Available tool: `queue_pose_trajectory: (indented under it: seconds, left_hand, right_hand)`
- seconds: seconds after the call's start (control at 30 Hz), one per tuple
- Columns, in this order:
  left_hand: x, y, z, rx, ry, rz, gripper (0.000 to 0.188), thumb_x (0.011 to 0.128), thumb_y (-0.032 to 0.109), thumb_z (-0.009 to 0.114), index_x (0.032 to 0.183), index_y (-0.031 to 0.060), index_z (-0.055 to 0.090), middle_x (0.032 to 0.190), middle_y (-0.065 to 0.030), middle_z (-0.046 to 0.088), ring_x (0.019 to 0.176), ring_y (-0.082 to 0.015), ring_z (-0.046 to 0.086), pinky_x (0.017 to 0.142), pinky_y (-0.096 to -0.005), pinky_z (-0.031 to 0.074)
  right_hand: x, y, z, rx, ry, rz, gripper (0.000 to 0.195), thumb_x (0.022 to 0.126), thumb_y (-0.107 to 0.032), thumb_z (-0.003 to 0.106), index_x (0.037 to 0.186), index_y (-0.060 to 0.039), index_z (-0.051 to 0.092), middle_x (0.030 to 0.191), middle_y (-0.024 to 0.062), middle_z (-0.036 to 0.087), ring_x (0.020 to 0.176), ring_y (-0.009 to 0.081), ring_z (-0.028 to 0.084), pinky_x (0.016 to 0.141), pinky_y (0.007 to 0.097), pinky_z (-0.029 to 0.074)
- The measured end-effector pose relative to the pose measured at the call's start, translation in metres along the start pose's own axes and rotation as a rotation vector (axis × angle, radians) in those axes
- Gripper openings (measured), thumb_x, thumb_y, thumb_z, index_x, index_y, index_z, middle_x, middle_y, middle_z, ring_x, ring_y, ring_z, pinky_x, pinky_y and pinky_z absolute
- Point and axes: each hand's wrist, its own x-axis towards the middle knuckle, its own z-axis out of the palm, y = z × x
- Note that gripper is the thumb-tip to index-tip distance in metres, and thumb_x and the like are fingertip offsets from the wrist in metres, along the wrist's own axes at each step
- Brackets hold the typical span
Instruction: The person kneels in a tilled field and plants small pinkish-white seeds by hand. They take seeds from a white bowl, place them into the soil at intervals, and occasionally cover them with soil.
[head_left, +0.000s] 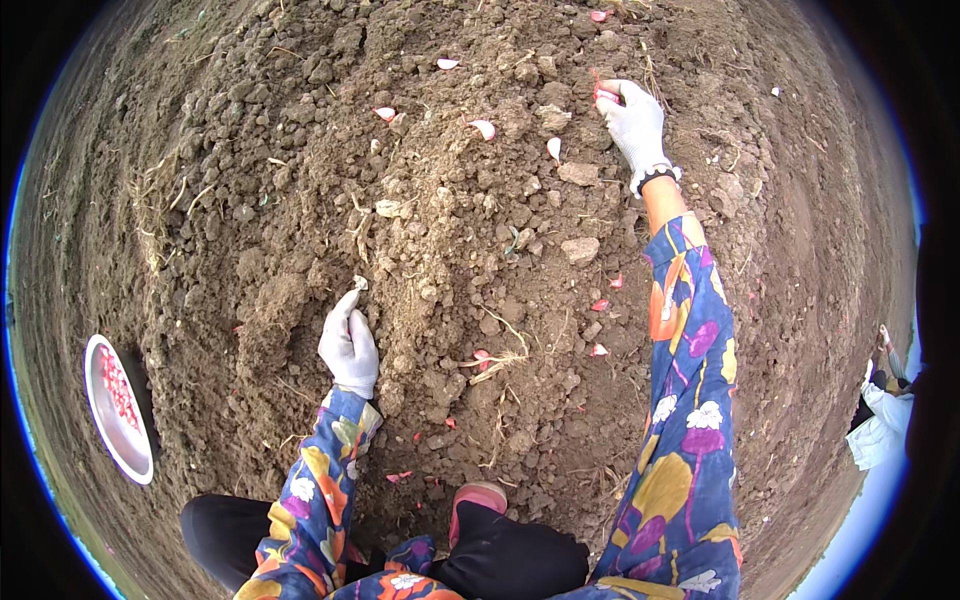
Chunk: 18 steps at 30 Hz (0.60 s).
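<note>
My right hand (634, 124), in a white knit glove, is stretched out at the upper right with a pinkish-red clove (606, 96) between its fingertips, low over the soil. My left hand (351, 345), gloved too, is nearer my body at centre left. A small pale piece (361, 283) shows at its fingertip; whether it is gripped I cannot tell. Between and beyond the hands, several garlic cloves lie apart on the loose brown soil, among them one (553, 148) left of my right hand, another (484, 129) further left and one (448, 64) near the top.
A metal bowl (142, 469) holding many red-skinned cloves stands at the far left. Clods (580, 251), dry roots (499, 364) and bits of red skin (399, 476) are strewn about. My shoe (480, 495) is at the bottom. Another person (881, 420) is at the far right edge.
</note>
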Motion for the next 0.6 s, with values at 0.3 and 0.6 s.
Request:
queue_pose_trajectory:
  seconds: [0.3,0.6]
  left_hand:
    - [0.002,-0.001,0.000,0.021,0.026,0.044,0.023,0.089,0.000,0.053,0.109,0.0010,0.063,0.100,-0.0102,0.067,0.090,-0.0180,0.064,0.081,-0.0264,0.049]
    - [0.004,0.003,-0.001,0.065,0.029,0.127,0.022,0.088,0.001,0.053,0.108,0.0029,0.063,0.101,-0.0119,0.066,0.092,-0.0223,0.065,0.083,-0.0285,0.049]
  right_hand:
    - [-0.084,-0.024,-0.010,0.228,-0.008,0.080,0.016,0.079,-0.012,0.066,0.093,-0.0045,0.069,0.078,0.0061,0.068,0.071,0.0149,0.062,0.066,0.0269,0.048]
    - [-0.051,-0.054,0.023,-0.617,-0.338,-0.143,0.020,0.078,-0.031,0.059,0.081,-0.0122,0.065,0.081,0.0114,0.066,0.081,0.0298,0.065,0.069,0.0420,0.051]
